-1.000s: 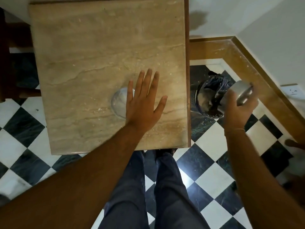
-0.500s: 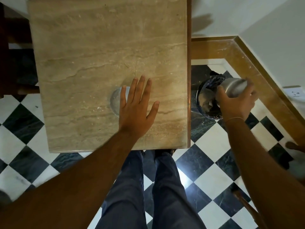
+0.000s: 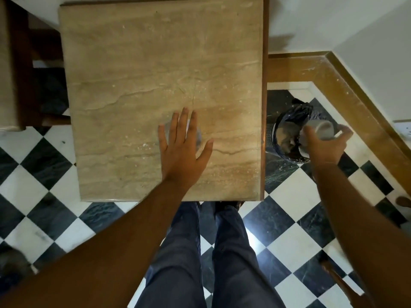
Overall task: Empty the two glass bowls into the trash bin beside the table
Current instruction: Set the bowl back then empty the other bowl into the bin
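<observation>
Left hand: your left hand [image 3: 181, 150] lies flat and spread over the desk, fingers straight and apart, gripping nothing; palm sits near the front edge, a bit right of the middle.
Right hand: your right hand [image 3: 323, 144] is off the desk's right edge, fingers curled round a tipped glass bowl [image 3: 320, 133]; thumb on the near side, the other fingers wrapped over the far side.
Held bowl: glass bowl in your right hand is tilted, mouth turned down and left toward the bin, base pointing up and right; looks blurred, contents not readable.
Second bowl: second glass bowl [image 3: 198, 136] stands on the desk under your left fingers, mostly hidden; only a clear curved rim shows between and beside the fingers. Cannot tell whether your hand touches it.
Trash bin: trash bin [image 3: 280, 133] stands on the floor just beside the desk's right edge, toward the front half; dark liner bag, crumpled brownish waste visible inside. Held bowl hangs over its opening.
Desk: beige veined stone desk [image 3: 144, 74], wood trim along the right edge, pale crumbs or specks scattered around the middle.
Floor: black-and-white checkered floor [image 3: 287, 232], brown border strip along the wall at right.
Body: your legs in dark blue trousers [image 3: 184, 252] stand at the desk's front edge.
</observation>
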A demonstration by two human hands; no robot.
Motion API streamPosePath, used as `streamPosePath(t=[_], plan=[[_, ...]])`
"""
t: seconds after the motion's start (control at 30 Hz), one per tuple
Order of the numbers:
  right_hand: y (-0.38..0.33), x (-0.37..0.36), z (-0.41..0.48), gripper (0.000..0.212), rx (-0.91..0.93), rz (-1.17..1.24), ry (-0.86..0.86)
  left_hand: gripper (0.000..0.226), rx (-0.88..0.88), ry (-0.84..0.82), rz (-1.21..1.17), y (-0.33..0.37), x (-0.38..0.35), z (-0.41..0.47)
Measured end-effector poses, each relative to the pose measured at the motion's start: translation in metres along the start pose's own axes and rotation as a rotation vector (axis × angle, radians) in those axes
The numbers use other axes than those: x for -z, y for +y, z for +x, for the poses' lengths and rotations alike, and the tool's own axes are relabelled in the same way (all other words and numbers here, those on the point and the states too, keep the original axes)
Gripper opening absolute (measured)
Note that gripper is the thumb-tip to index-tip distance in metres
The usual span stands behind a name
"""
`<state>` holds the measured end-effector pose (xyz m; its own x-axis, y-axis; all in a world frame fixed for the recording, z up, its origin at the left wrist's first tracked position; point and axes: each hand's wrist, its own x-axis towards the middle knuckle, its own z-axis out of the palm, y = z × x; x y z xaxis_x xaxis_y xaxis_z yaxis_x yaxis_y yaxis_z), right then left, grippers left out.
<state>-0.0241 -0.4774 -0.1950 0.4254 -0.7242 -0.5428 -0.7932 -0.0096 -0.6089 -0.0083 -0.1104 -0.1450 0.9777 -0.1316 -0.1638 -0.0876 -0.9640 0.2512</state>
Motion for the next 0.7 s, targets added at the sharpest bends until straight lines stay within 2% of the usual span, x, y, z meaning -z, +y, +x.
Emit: streamPosePath(t=[0.07, 0.13, 0.23, 0.3, 0.33, 0.4, 0.53, 0.7], plan=[[-0.003, 0.012, -0.009, 0.075, -0.198, 0.35, -0.157, 0.092, 0.109, -0.029, 0.003, -0.007, 0.003, -0.002], [-0.011, 0.024, -0.023, 0.068, -0.347, 0.64, -0.321, 0.106, 0.232, -0.058, -0.004, -0.015, 0.007, -0.002], [-0.018, 0.028, -0.049, 0.071, -0.437, 0.838, -0.54, 0.13, 0.355, -0.164, -0.051, -0.025, 0.015, -0.001], [-0.022, 0.019, -0.068, 0.082, -0.444, 0.801, -0.684, 0.144, 0.387, -0.278, -0.094, -0.028, 0.02, 0.003], [-0.027, 0.011, -0.077, 0.081, -0.433, 0.758, -0.738, 0.149, 0.388, -0.328, -0.101, -0.029, 0.022, 0.006], [-0.038, -0.008, -0.092, 0.062, -0.383, 0.599, -0.768, 0.153, 0.369, -0.411, -0.085, -0.027, 0.024, 0.013], [-0.054, -0.049, -0.116, 0.032, -0.195, 0.159, -0.653, 0.144, 0.323, -0.439, -0.057, -0.02, 0.025, 0.02], [-0.05, -0.085, -0.119, 0.025, -0.153, 0.027, -0.508, 0.134, 0.264, -0.427, -0.045, -0.024, 0.029, 0.025]])
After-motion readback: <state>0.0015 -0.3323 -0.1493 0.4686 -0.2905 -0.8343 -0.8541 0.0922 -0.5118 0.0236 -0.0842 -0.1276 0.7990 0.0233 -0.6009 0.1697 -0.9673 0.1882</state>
